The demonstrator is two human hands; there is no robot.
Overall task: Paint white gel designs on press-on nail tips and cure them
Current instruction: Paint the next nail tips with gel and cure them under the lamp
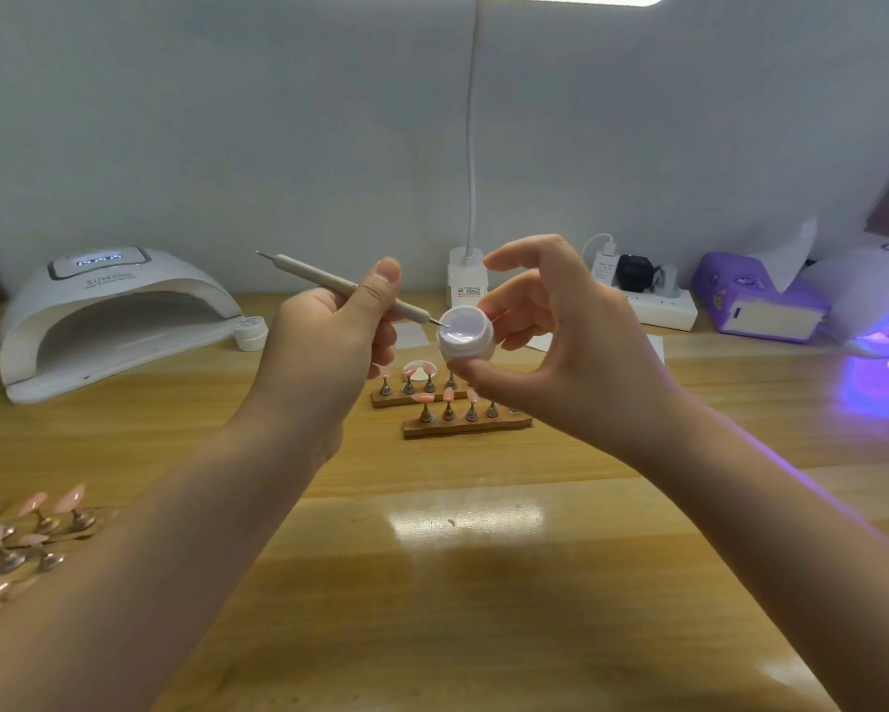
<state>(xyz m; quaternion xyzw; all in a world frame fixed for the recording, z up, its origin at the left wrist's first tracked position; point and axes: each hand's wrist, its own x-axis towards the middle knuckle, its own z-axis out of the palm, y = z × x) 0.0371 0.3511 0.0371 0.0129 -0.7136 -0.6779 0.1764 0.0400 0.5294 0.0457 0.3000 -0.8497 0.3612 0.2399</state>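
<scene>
Far left, pink nail tips on metal stands; above them the smooth white curing lamp. Centre frame, left hand pinches the slim stiff dotting tool mid-shaft, its fine tip dipping into the gel. Right hand cradles the small round gel pot, thumb and fingers curled round its slick wall; light, likely tippy, best gripped by the sides

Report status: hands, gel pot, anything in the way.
Left hand grips dotting tool, tip in gel pot. Right hand holds pot, open, tilted toward camera. Nail tips on stands below, untouched. Nothing in the way.
</scene>
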